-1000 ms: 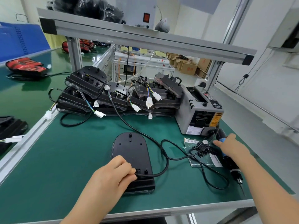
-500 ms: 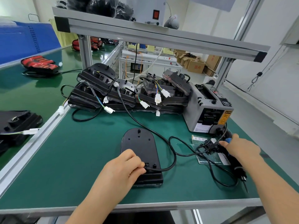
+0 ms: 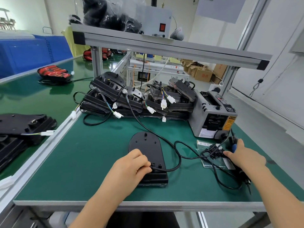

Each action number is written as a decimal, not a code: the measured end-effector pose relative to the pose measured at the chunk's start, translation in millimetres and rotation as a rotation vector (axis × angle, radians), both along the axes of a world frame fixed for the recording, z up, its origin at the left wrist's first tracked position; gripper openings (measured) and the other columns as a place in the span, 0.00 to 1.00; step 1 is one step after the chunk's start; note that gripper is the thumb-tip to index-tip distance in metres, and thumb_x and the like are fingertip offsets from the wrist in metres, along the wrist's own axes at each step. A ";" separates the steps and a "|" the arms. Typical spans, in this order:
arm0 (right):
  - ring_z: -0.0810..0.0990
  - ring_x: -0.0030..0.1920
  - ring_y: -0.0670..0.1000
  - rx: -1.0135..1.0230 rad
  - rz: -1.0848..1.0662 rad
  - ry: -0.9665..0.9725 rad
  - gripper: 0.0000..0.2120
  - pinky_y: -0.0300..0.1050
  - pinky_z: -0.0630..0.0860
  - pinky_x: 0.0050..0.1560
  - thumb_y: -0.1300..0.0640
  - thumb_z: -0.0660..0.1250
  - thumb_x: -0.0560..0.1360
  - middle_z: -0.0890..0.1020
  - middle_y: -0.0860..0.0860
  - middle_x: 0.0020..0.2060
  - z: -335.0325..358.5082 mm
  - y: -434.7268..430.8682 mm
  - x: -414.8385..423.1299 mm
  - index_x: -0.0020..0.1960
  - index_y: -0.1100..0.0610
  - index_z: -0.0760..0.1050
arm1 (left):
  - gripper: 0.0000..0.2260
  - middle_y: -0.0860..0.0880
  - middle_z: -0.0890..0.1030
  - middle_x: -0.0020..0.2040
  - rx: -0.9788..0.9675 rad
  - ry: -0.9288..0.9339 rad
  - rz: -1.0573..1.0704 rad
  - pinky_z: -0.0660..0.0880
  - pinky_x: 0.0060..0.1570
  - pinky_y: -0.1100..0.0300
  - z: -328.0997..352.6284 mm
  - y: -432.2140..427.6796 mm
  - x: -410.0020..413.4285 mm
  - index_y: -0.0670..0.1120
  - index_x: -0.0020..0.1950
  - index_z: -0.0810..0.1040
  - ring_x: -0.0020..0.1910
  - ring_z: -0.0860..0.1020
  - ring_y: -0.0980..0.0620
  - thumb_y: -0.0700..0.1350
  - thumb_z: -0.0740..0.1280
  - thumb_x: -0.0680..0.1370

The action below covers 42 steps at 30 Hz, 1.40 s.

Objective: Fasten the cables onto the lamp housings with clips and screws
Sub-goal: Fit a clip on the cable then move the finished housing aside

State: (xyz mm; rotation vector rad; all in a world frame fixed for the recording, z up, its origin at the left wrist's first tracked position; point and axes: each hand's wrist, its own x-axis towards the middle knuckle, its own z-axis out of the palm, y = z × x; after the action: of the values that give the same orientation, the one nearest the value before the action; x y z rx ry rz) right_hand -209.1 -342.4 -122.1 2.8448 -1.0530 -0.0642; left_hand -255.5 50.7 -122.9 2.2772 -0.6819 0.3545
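A black lamp housing point(image 3: 145, 145) lies flat on the green mat in front of me. My left hand point(image 3: 131, 167) rests on its near end, and the fingers pinch the black cable point(image 3: 171, 169) where it meets the housing. The cable loops right across the mat. My right hand point(image 3: 245, 157) reaches into a small pile of black clips and screws point(image 3: 213, 152) lying on a clear bag, fingertips touching the pile; whether it holds one is hidden. An electric screwdriver point(image 3: 243, 176) lies under that hand.
A heap of black lamp housings point(image 3: 134, 99) with white connectors sits at the back of the mat. A grey tape dispenser point(image 3: 212, 116) stands at the back right. More housings point(image 3: 19, 129) lie on the left bench. An aluminium shelf frame point(image 3: 164, 46) spans overhead.
My right hand has moved from the screwdriver's blue grip down onto the pile of clips and screws. My left hand keeps its hold on the cable at the housing.
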 end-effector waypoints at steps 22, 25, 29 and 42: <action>0.79 0.40 0.44 0.326 0.391 -0.339 0.07 0.45 0.77 0.41 0.53 0.62 0.76 0.81 0.41 0.40 40.2 37.2 -20.6 0.42 0.47 0.76 | 0.01 0.61 0.74 0.43 -0.069 -0.041 -0.004 0.73 0.39 0.64 -8.8 2.3 -1.8 0.51 0.44 0.80 0.39 0.77 0.57 0.45 0.70 0.75; 0.76 0.36 0.41 0.405 0.376 -0.594 0.08 0.40 0.69 0.33 0.55 0.63 0.75 0.77 0.37 0.37 43.7 47.7 -5.0 0.41 0.47 0.77 | 0.04 0.61 0.74 0.44 -0.081 -0.039 0.002 0.73 0.39 0.65 -10.4 2.1 0.2 0.52 0.43 0.80 0.40 0.78 0.59 0.43 0.73 0.73; 0.69 0.28 0.48 1.072 0.068 -0.906 0.04 0.39 0.67 0.26 0.61 0.65 0.74 0.75 0.51 0.30 41.9 43.7 28.1 0.44 0.60 0.79 | 0.06 0.61 0.74 0.43 -0.061 -0.044 -0.014 0.72 0.39 0.68 -10.2 2.0 1.2 0.53 0.43 0.81 0.39 0.77 0.61 0.42 0.74 0.71; 0.70 0.26 0.48 1.273 -0.233 -1.060 0.08 0.34 0.66 0.20 0.61 0.68 0.74 0.74 0.54 0.30 37.1 31.3 75.0 0.38 0.60 0.72 | 0.02 0.62 0.73 0.44 -0.071 -0.079 -0.025 0.73 0.39 0.66 -11.1 2.4 2.1 0.54 0.43 0.80 0.41 0.79 0.60 0.47 0.70 0.72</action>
State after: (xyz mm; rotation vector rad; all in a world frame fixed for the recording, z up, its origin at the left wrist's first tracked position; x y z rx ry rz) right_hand -134.1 -311.0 -85.0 3.8417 -2.0800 1.3678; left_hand -253.4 53.0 -134.0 2.1952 -0.7254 0.4513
